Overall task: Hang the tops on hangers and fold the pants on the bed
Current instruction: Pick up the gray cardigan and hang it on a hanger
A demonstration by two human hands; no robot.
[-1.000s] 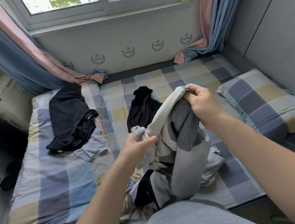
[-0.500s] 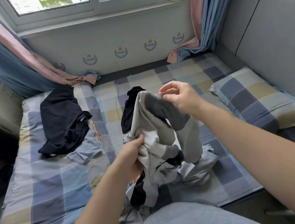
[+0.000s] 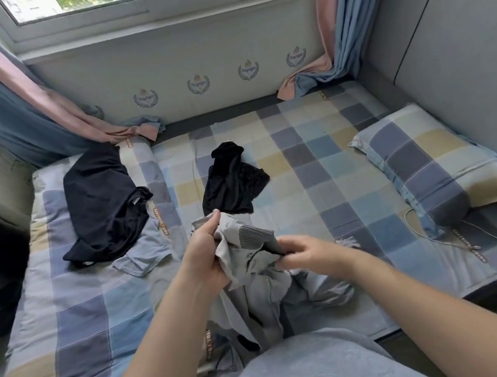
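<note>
On the checked-sheet bed [image 3: 319,178], the left hand [image 3: 203,252] and right hand [image 3: 309,253] both grip the bunched grey ribbed-hem garment [image 3: 256,302] in curled fingers [image 3: 283,244], its lower half trailing below them, where tangled folds could snag during spreading.

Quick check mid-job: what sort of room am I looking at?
Most likely a bedroom: a bed covered in checks, a matching pillow beside a grey padded headboard, and curtains framing a window.

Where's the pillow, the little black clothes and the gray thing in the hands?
pillow [image 3: 428,158]: head view, middle of its checked top.
small black garment [image 3: 231,184]: head view, its crumpled middle.
gray garment [image 3: 243,253]: head view, bunched upper part.
</note>
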